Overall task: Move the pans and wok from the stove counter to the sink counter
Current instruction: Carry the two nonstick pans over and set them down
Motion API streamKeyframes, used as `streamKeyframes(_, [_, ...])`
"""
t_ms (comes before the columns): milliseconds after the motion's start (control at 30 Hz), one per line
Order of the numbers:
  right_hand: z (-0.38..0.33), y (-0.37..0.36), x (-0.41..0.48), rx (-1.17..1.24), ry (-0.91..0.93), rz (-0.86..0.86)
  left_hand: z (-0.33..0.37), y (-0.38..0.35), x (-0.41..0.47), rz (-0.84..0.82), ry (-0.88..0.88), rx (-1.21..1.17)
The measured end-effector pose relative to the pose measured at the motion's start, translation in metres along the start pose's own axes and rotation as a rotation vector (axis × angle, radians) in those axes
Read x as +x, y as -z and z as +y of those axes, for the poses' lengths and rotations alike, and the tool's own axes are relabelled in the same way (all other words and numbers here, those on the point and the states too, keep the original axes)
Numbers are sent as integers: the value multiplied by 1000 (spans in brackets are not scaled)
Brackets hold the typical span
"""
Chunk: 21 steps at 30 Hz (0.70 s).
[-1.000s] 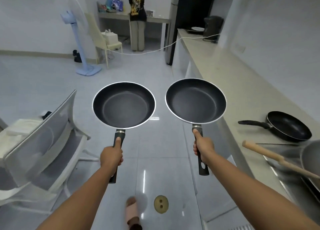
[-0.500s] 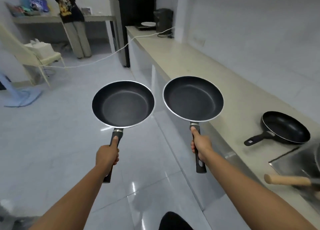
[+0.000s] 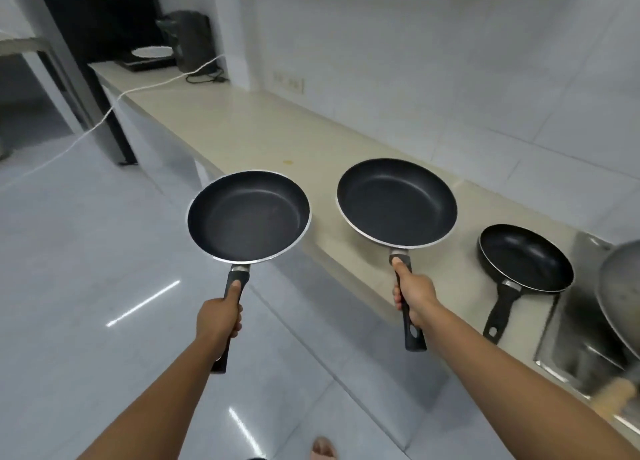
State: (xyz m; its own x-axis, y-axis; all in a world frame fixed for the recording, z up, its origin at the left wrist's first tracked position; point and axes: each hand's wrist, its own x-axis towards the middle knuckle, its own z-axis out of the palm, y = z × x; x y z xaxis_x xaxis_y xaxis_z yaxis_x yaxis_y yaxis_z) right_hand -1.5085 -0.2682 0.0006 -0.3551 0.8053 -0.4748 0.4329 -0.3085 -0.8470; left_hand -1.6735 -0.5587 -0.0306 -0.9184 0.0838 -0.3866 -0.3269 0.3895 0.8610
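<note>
Two round black non-stick frying pans with silver rims, both empty, are held level by their black handles. The left pan (image 3: 248, 216), over the floor, is gripped by the left hand (image 3: 219, 317); the right pan (image 3: 397, 202), over the beige stone surface (image 3: 242, 127), by the right hand (image 3: 413, 293). A third, smaller black pan (image 3: 525, 257), also empty, rests beside the steel sink (image 3: 575, 352).

The wok (image 3: 620, 297) and its blurred wooden handle (image 3: 614, 395) run off the right edge.
</note>
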Motion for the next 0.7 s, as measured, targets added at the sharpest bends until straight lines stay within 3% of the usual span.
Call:
streamKeyframes(533, [-48,-53,74,224,-217,368,142,-102,221,-485,-200,292])
streamKeyframes(700, [-55,-79,88,234,-278,449,158,-128,265,-559,-206,337])
